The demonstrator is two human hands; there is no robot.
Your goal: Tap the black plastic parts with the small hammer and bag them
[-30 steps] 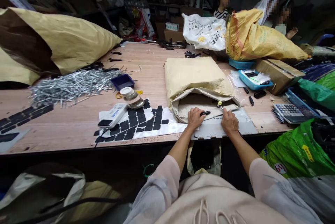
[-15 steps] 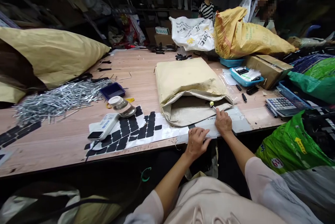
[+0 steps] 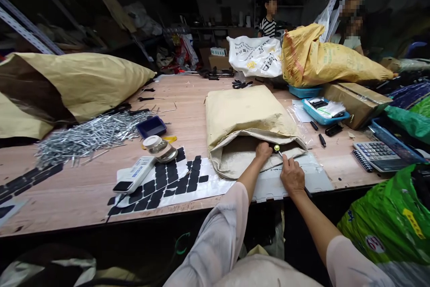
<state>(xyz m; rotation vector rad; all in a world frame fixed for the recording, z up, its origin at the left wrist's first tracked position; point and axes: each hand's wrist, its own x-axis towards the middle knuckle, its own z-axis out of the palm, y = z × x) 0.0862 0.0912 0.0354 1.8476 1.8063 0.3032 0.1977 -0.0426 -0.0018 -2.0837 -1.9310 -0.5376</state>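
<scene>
An open paper sack lies on the bench with its mouth facing me. My left hand reaches into that mouth, its fingers curled; what they hold, if anything, is hidden. Just outside the sack's lower edge, my right hand is closed around a thin metal rod with a yellow round tip. The tip sits close beside my left hand, in front of the dark opening. A dark end shows below my right hand. Under the sack's front edge is a grey sheet.
Metal rods form a pile at left, near a blue tray, a lidded jar and a white device. Black pads on white sheets lie left of the sack. A calculator and green bag are at right; people stand behind.
My left hand has moved from the bench edge forward into the sack's mouth. My right hand still grips the rod, its tip near the opening. The camera view has shifted slightly.
</scene>
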